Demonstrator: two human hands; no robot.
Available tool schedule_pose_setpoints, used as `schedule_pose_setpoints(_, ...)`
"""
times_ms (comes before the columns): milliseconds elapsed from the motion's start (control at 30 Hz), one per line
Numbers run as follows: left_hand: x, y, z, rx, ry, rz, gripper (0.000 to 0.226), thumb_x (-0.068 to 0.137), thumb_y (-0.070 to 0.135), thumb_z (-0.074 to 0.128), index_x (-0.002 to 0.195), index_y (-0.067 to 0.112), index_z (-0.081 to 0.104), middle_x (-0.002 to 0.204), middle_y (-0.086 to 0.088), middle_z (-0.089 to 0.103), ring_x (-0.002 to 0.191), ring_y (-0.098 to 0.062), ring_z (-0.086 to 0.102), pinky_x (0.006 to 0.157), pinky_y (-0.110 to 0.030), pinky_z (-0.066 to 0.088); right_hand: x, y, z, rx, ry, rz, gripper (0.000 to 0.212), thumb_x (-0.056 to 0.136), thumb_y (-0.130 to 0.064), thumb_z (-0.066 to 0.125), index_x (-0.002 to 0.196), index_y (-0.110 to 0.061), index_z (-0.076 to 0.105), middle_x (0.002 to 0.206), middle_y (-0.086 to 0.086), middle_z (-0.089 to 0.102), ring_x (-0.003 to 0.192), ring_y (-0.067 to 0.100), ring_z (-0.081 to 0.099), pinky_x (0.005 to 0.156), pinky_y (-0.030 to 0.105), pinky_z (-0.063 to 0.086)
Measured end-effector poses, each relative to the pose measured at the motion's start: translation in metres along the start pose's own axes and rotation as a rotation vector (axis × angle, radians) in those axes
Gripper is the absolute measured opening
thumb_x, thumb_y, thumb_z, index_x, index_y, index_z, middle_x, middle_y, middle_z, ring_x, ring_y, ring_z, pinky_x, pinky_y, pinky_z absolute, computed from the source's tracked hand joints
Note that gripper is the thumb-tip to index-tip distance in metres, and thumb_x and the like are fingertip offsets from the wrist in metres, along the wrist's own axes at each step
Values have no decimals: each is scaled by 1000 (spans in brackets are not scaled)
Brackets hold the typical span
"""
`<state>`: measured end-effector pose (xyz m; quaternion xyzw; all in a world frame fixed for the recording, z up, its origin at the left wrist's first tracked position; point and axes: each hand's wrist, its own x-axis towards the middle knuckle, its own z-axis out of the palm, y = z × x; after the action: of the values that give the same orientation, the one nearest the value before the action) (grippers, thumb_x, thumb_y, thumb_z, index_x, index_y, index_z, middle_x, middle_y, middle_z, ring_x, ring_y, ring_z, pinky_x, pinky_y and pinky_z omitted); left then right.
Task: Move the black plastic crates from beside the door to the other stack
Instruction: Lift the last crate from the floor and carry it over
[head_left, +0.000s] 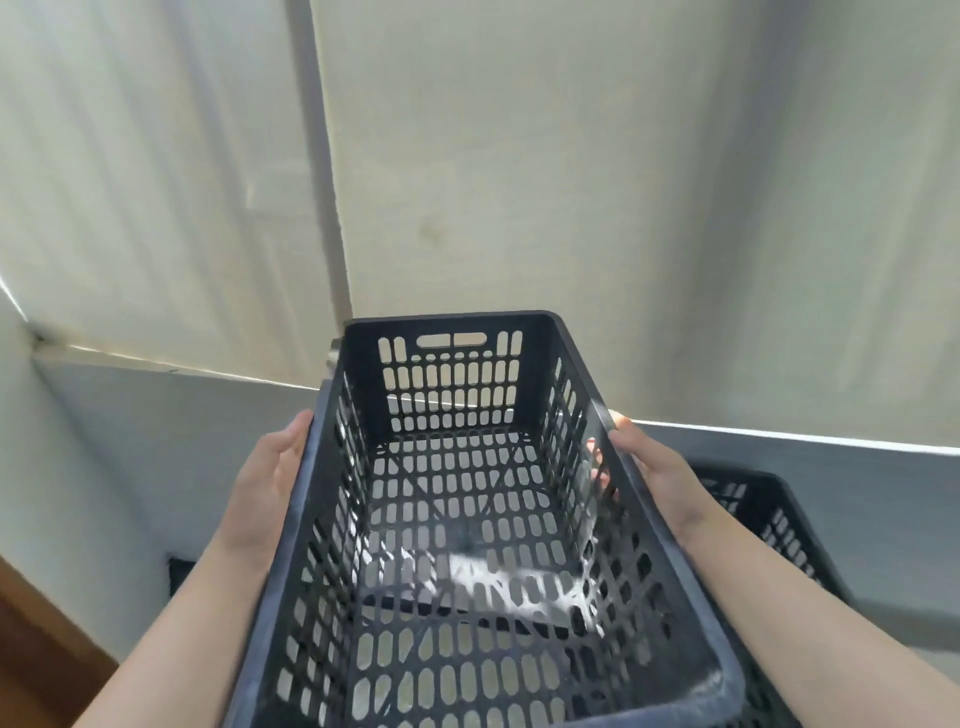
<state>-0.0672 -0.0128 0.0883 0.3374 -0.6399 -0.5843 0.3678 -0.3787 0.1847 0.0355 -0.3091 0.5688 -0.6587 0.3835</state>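
Note:
A black slotted plastic crate (467, 519) fills the middle of the head view, held up in the air with its open top facing me. My left hand (270, 483) grips its left long wall from outside. My right hand (654, 478) holds the right wall, fingers curled under the rim and showing through the slots. The crate is empty. A second black crate (769, 525) sits lower on the right, partly hidden behind my right forearm.
A pale door (156, 182) with a frame post (322, 156) stands at the back left, a cream wall behind. A grey floor or ledge lies below, with a brown wooden edge (31, 639) at the bottom left.

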Motion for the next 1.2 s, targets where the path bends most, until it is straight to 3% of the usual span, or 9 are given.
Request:
schedule_pose_setpoints(67, -2, 0, 25, -5, -46, -6, 37, 109, 29, 37, 111, 4, 65, 68, 8, 76, 63, -7, 74, 53, -16, 56, -22, -10, -21, 0, 25, 6, 57, 92, -51, 64, 145, -33, 55, 118, -13, 69, 107, 12, 64, 113, 50, 36)
schedule_pose_setpoints(233, -27, 20, 113, 13, -134, 21, 38, 110, 20, 33, 90, 10, 65, 54, 8, 71, 48, -11, 68, 42, -13, 51, -61, -28, -90, 20, 61, -64, 70, 89, -56, 64, 154, -39, 45, 156, -9, 54, 147, 19, 46, 123, 52, 28)
schedule_pose_setpoints(333, -26, 10, 153, -1, -104, 34, 36, 110, 20, 35, 96, 8, 66, 61, 7, 74, 59, -13, 74, 49, -16, 54, -80, -36, -142, 47, 66, -99, 106, 72, -66, 77, 161, -29, 34, 166, -10, 37, 155, 15, 30, 129, 49, 16)
schedule_pose_setpoints(433, -28, 2, 193, 59, -52, 66, 36, 109, 26, 43, 121, 3, 68, 95, -5, 75, 108, -37, 71, 75, -27, 55, -98, -44, -191, -1, 87, -133, 109, 73, -68, 75, 163, -27, 29, 167, -13, 34, 155, 9, 28, 130, 46, 14)
schedule_pose_setpoints(633, -43, -1, 273, 130, -41, 73, 40, 108, 35, 45, 127, 5, 65, 121, -14, 67, 112, -29, 64, 74, -14, 44, -133, -60, -257, 4, 135, -94, 67, 90, -52, 63, 152, -33, 49, 150, -6, 58, 137, 17, 52, 120, 46, 29)
schedule_pose_setpoints(767, -44, -7, 310, 124, -65, 49, 41, 108, 34, 44, 132, 6, 63, 124, -19, 66, 112, -31, 64, 82, -20, 49, -141, -46, -309, 32, 172, -59, 93, 78, -66, 74, 157, -32, 38, 156, -7, 47, 141, 20, 44, 123, 48, 18)
schedule_pose_setpoints(833, -47, -6, 326, 124, -95, 34, 39, 109, 33, 42, 127, 6, 64, 111, -15, 70, 112, -36, 65, 84, -32, 54, -148, -45, -323, 30, 198, -69, 95, 79, -63, 75, 158, -27, 37, 136, -10, 50, 118, 10, 50, 114, 44, 23)
schedule_pose_setpoints(1000, -54, 1, 360, 52, -143, -18, 29, 109, 28, 39, 102, 19, 66, 74, 16, 71, 73, 3, 71, 59, -15, 48, -161, -54, -325, -11, 223, -52, 36, 100, -35, 54, 132, -23, 65, 97, -8, 77, 86, 8, 73, 88, 39, 49)
schedule_pose_setpoints(1200, -60, 20, 381, -35, -258, 22, 33, 109, 18, 34, 84, 26, 54, 49, 35, 63, 49, 18, 60, 46, 0, 42, -155, -43, -333, -29, 321, 48, 56, 89, -51, 60, 131, -14, 66, 102, 2, 78, 96, 23, 72, 98, 50, 47)
